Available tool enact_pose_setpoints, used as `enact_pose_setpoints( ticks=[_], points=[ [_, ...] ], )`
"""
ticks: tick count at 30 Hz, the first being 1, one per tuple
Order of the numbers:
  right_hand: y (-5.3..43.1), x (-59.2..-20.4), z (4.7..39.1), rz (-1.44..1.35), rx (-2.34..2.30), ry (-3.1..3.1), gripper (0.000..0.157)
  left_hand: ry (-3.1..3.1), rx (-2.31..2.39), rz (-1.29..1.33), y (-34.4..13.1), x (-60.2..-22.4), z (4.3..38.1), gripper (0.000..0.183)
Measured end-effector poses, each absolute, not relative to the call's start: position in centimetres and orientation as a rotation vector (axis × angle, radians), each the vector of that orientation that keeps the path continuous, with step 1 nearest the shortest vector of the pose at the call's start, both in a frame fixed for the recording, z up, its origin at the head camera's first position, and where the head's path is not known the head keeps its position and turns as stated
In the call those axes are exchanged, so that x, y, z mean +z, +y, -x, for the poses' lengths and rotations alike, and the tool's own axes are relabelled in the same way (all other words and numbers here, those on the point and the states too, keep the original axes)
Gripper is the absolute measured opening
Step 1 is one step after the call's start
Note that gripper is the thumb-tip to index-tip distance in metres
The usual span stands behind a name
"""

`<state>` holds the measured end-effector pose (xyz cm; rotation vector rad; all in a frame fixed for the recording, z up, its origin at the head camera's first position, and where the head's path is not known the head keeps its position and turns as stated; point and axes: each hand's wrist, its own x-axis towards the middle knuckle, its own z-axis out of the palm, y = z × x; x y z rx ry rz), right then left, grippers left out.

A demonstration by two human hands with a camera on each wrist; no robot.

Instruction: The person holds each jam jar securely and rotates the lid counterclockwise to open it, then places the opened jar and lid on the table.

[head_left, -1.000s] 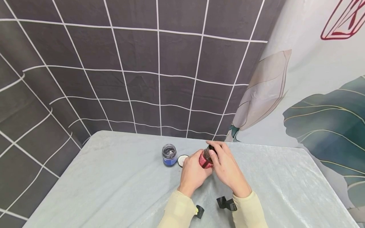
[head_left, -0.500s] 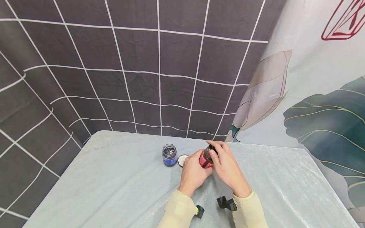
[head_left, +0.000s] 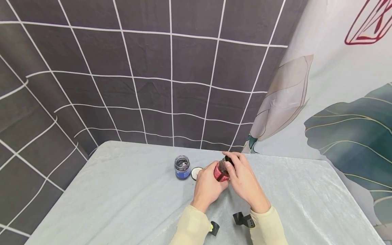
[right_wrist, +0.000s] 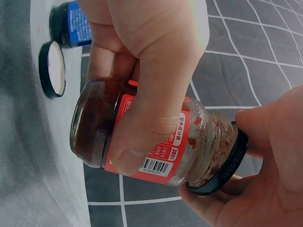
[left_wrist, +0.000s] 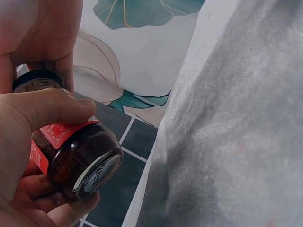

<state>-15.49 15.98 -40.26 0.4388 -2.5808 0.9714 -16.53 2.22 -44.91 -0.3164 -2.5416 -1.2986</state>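
Note:
A glass jar with a red label [right_wrist: 177, 137] and dark reddish contents is held tilted above the table. My left hand [head_left: 209, 186] is wrapped round the jar's body, thumb across the label, as the left wrist view also shows. The fingers of my right hand [head_left: 244, 180] grip the black lid [right_wrist: 222, 168], which sits on the jar's neck. To the left, an open jar with a blue label [head_left: 182, 167] stands upright. Its neighbour is a loose lid [head_left: 196, 173], pale inside face up, partly hidden by my left hand in the head view.
A pale grey cloth covers the table [head_left: 128, 190]. Behind it hangs a dark curtain with white grid lines [head_left: 147, 92], and a leaf-patterned curtain [head_left: 333, 129] hangs at the right. Black wrist mounts [head_left: 243, 219] stick out near both sleeves.

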Motion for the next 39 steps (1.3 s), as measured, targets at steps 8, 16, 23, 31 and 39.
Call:
enact_pose_setpoints(
  ticks=[8, 16, 23, 31, 39],
  points=[
    [16.03, -40.24, 15.51, -0.428, 0.983, -2.582, 0.034, -2.536, -1.296, 0.312, 2.26, -45.02, 16.56, 0.047],
    [16.08, -40.2, 15.49, -0.405, 0.99, -2.587, 0.035, -2.542, -1.306, 0.291, 2.24, -45.06, 16.5, 0.049],
    [16.04, -40.24, 15.44, -0.382, 1.0, -2.588, 0.035, -2.537, -1.316, 0.282, 2.22, -45.07, 16.48, 0.049],
    [15.95, -40.09, 15.44, -0.372, 1.019, -2.568, 0.034, -2.535, -1.333, 0.277, 2.25, -45.09, 16.46, 0.049],
    [16.07, -40.2, 15.47, -0.392, 1.015, -2.533, 0.032, -2.529, -1.329, 0.274, 2.25, -45.25, 16.56, 0.047]
  ],
)
